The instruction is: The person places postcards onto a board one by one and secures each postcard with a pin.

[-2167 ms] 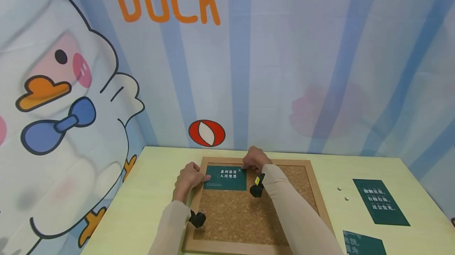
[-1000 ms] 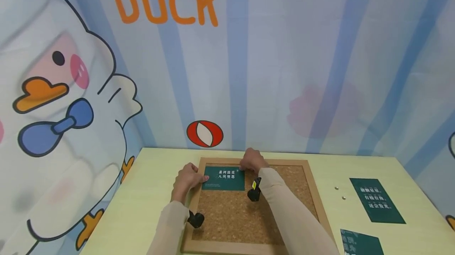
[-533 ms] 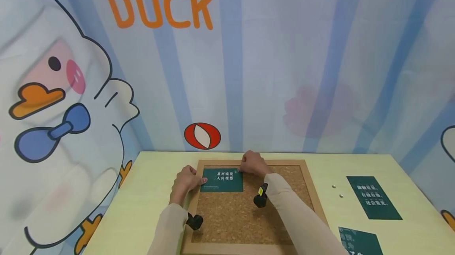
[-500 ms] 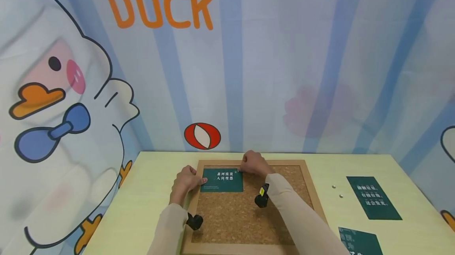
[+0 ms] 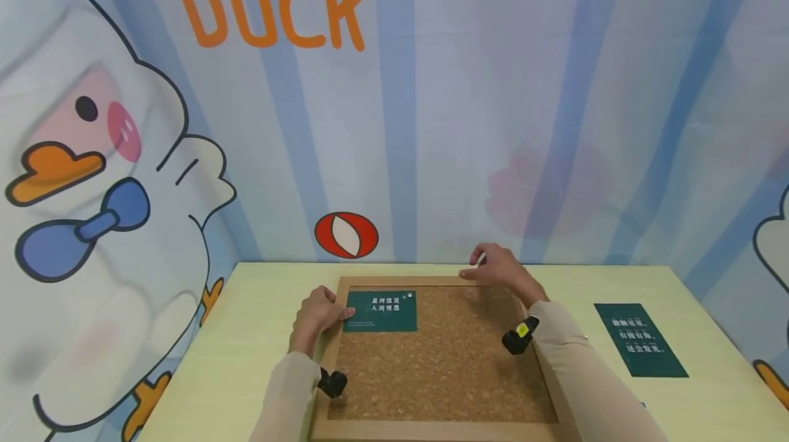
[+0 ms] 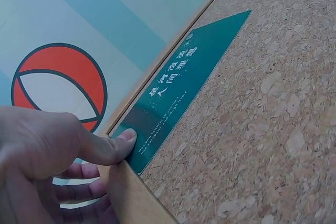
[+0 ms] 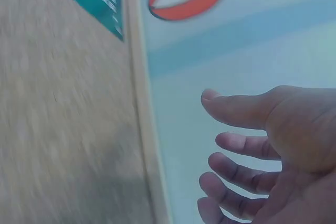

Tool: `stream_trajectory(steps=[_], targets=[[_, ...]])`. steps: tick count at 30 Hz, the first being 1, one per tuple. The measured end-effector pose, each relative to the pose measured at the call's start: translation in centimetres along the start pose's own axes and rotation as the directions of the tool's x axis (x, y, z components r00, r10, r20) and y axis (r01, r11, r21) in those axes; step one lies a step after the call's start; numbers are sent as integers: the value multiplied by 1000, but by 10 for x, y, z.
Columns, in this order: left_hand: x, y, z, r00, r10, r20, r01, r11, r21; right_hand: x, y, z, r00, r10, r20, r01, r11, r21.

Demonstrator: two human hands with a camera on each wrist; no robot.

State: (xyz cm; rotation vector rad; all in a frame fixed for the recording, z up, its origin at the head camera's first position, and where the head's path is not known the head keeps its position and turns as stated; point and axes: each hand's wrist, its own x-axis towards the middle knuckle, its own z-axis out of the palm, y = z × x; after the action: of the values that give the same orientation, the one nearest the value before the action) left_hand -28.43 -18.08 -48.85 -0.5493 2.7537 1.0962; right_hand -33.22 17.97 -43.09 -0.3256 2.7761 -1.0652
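My left hand point(image 5: 316, 318) grips the left rim of a wood-framed cork board point(image 5: 444, 373). Its thumb presses the left end of a green card point(image 5: 382, 312) with white writing, while the fingers point(image 6: 79, 190) bend round the outside of the frame. Near the card's top right corner sits a small round pushpin point(image 5: 409, 295); in the left wrist view the pin point(image 6: 190, 36) looks like a pale disc. Over the board's back edge, apart from the card, hovers my right hand point(image 5: 499, 267). Its fingers are loosely bent, with nothing between them in the right wrist view.
Another green card point(image 5: 641, 339) lies on the pale yellow table point(image 5: 616, 284) at the right. My right sleeve point(image 5: 592, 366) crosses the board's right side and hides part of the tabletop. Behind the table hangs a printed curtain point(image 5: 456, 120) with a duck.
My right hand has come off the card's top right corner and moved right, its fingers opening; the pushpin there is uncovered. My left hand holds its place. The right sleeve now covers the lower right card.
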Motion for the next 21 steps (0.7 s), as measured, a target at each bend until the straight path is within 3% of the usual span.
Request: stream_trajectory(steps=[10, 21], targets=[[0, -2, -1, 1000, 27, 14, -26, 1000, -6, -50, 54, -66, 996, 52, -76, -53, 998, -16], [1, -1, -1, 999, 31, 21, -31, 999, -11, -99, 118, -99, 970, 173, -172, -197, 972, -131]])
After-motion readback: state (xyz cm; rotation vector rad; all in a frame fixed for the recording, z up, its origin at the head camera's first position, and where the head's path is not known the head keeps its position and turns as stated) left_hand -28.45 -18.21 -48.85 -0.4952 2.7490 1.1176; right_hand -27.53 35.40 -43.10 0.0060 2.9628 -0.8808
